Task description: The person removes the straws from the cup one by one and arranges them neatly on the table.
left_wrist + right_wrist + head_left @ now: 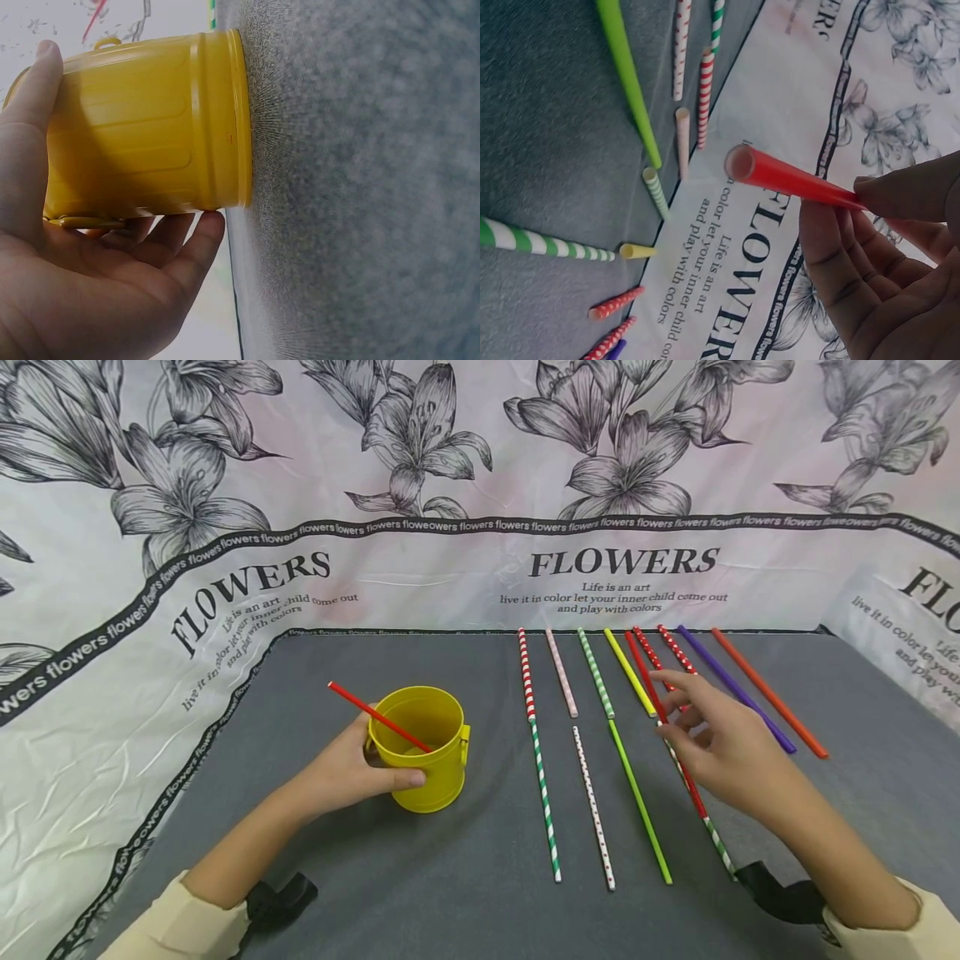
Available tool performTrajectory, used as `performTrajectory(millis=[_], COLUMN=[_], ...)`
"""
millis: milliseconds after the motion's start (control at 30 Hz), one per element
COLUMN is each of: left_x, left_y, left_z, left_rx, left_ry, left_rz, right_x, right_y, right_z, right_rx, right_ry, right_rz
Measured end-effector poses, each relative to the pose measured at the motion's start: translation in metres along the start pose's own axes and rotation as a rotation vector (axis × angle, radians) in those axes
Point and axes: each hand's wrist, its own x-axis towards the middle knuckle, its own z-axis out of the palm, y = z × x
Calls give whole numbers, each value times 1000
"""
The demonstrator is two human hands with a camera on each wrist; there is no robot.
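My left hand (367,768) grips a small yellow bucket (431,785), thumb along its near side and fingers round the far side. In the left wrist view the base of the bucket (150,127) is at the grey tabletop. A red straw (375,714) leans in the bucket, its upper end over the left rim. Over on the right, my right hand (716,731) pinches another red straw (787,176) between thumb and fingertips. This straw slants above the rows of straws, its hollow end toward the right wrist camera. A green-and-white striped straw (720,847) lies partly hidden beneath it.
Straws lie in two rough rows: red-striped (528,677), green-striped (546,810), pale pink (562,672), dotted white (594,810), lime green (641,806), yellow (630,672) and others. Purple (735,689) and orange-red (768,693) straws lie farther right. A flower-printed cloth (450,577) rises behind.
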Motion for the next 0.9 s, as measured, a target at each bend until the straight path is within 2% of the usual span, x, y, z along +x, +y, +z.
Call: performTrajectory(millis=[267,667,900], left_x=[1,2,1], left_y=[1,2,1], left_z=[1,-1,0], left_rx=[-15,-19,-24], left_ry=[-5,-8,-9], left_rz=[10,27,16], right_x=[-11,-25,-30], right_y=[14,38,50], right_z=[-3,-10,-10], right_rx=[-41,-91,-107], right_ry=[-64,-257,-342], right_rz=[46,237,305])
